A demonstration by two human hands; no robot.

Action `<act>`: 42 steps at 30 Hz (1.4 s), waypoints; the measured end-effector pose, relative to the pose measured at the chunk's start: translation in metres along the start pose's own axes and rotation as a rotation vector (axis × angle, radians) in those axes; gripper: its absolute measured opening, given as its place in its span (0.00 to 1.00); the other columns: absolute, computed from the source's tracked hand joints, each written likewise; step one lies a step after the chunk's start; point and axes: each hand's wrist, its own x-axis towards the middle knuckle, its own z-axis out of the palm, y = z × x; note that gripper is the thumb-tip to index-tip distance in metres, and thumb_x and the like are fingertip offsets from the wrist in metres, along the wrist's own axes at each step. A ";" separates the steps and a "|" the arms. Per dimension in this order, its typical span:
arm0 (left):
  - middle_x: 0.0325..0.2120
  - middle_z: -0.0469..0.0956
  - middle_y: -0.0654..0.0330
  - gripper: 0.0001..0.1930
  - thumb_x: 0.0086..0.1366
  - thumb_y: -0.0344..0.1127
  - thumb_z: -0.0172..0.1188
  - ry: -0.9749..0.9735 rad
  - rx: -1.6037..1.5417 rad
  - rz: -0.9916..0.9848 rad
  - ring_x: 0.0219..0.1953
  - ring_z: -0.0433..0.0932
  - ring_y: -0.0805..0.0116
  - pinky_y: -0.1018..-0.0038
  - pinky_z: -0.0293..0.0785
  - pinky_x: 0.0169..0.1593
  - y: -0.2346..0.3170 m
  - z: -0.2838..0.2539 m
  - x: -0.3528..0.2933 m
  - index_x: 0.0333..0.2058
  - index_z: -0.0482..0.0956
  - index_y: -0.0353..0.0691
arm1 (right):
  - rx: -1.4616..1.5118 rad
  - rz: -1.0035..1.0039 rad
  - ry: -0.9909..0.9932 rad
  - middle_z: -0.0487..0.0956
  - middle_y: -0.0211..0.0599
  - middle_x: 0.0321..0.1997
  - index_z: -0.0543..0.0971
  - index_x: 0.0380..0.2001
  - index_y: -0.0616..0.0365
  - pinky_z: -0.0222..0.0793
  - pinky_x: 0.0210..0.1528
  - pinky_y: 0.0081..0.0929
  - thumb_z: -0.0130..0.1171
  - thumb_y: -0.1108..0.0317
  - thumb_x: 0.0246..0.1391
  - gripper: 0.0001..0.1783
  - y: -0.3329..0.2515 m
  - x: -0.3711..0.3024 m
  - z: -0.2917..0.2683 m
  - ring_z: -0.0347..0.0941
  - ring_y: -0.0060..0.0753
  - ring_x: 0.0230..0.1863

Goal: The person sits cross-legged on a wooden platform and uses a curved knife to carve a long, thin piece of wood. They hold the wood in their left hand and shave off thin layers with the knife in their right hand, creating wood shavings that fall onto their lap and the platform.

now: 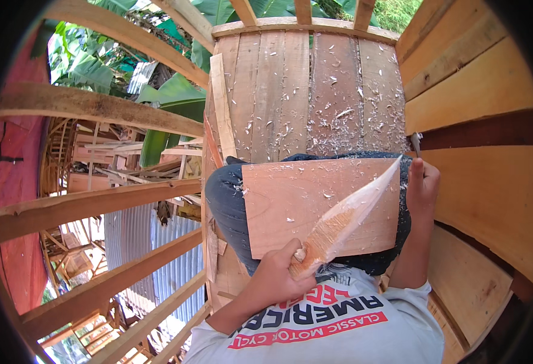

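My left hand [280, 272] is closed round the thick lower end of a pale carved piece of wood [352, 219]. The piece tapers to a sharp point, slanting up to the right over a flat wooden board [278, 200] that lies across my lap. Its surface is partly smooth and white, partly rough and brown. To the right of the point, my right hand [423, 185] is closed in a fist on a small knife [416, 144]. The short metal blade sticks up above the fist, apart from the wood; the handle is hidden by my fingers.
Curly wood shavings [344, 114] litter the plank floor [269, 91] ahead and dot the board. A loose wooden strip [222, 109] lies along the left floor edge. Open wooden rails [96, 206] run on the left; a plank wall [485, 188] stands close on my right.
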 end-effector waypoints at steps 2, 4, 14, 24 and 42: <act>0.26 0.78 0.47 0.22 0.45 0.32 0.63 0.102 -0.048 0.077 0.31 0.80 0.56 0.70 0.74 0.35 -0.002 -0.007 0.010 0.40 0.72 0.31 | 0.043 -0.081 -0.077 0.55 0.30 0.13 0.63 0.15 0.63 0.47 0.19 0.30 0.50 0.34 0.56 0.39 0.001 -0.014 0.002 0.52 0.17 0.21; 0.26 0.77 0.43 0.22 0.44 0.33 0.63 0.140 -0.128 0.095 0.31 0.80 0.47 0.67 0.74 0.36 0.002 -0.016 0.022 0.39 0.71 0.31 | 0.022 -0.077 -0.210 0.57 0.33 0.11 0.65 0.14 0.64 0.50 0.19 0.31 0.51 0.32 0.53 0.40 0.001 -0.034 0.008 0.56 0.21 0.17; 0.23 0.76 0.43 0.20 0.43 0.35 0.64 0.137 0.122 0.204 0.29 0.78 0.42 0.65 0.74 0.34 0.010 -0.014 0.019 0.35 0.71 0.32 | -0.025 -0.188 -0.088 0.57 0.36 0.10 0.64 0.12 0.62 0.50 0.18 0.31 0.49 0.28 0.52 0.42 -0.016 -0.018 0.018 0.59 0.30 0.13; 0.21 0.75 0.42 0.22 0.43 0.41 0.66 0.208 0.056 0.166 0.28 0.77 0.40 0.58 0.72 0.33 -0.002 -0.022 0.020 0.32 0.69 0.34 | 0.059 -0.140 -0.255 0.58 0.27 0.10 0.64 0.13 0.61 0.51 0.19 0.27 0.46 0.27 0.53 0.42 -0.028 -0.042 0.011 0.58 0.20 0.16; 0.28 0.78 0.46 0.28 0.47 0.39 0.68 0.140 -0.068 0.203 0.31 0.80 0.51 0.66 0.74 0.37 -0.019 -0.023 0.024 0.45 0.72 0.31 | 0.270 0.066 -0.366 0.58 0.19 0.11 0.66 0.18 0.56 0.44 0.15 0.16 0.43 0.26 0.53 0.39 -0.026 -0.053 0.027 0.53 0.13 0.13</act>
